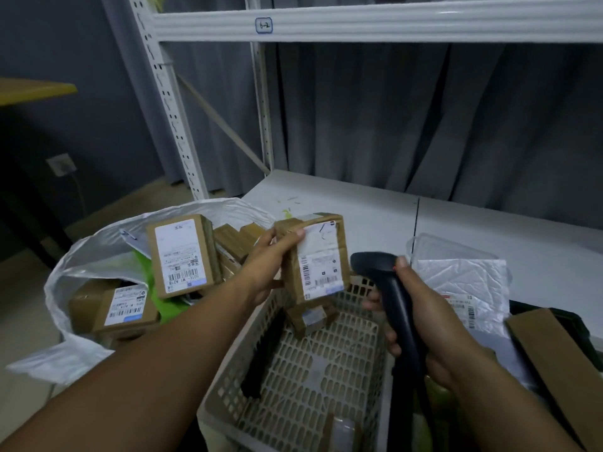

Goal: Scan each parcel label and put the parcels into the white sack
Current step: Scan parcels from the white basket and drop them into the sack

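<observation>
**A:** From the head camera, what is in hand?

**B:** The left hand (270,259) grips a brown parcel (339,236), thumb on its top corner and fingers curled behind. It holds the parcel upright above the far end of the grey basket (293,370). The label (321,265) faces the person. The right hand (421,318) is wrapped round the handle of a black scanner (388,288), and the scanner's head sits just beside the parcel's right edge.

**A:** So the scan is the step?

**B:** I judge so. The scanner comes at the label from the side and very close, so the beam may only graze it. I would draw the scanner back a little and turn the parcel until the barcode low on the label faces the scanner's nose. The thumb rests on the label's upper corner, clear of the bars, and is best left there.

**A:** And then?

**B:** The white sack (85,256) stands open just left of the basket, with several labelled boxes (181,252) inside. A short swing left should drop this one in.

**A:** What remains?

**B:** A smaller parcel (310,318) lies in the basket beneath the held one. A plastic-wrapped packet (466,288) lies on the table (359,203) to the right. Both seem to await scanning.
</observation>
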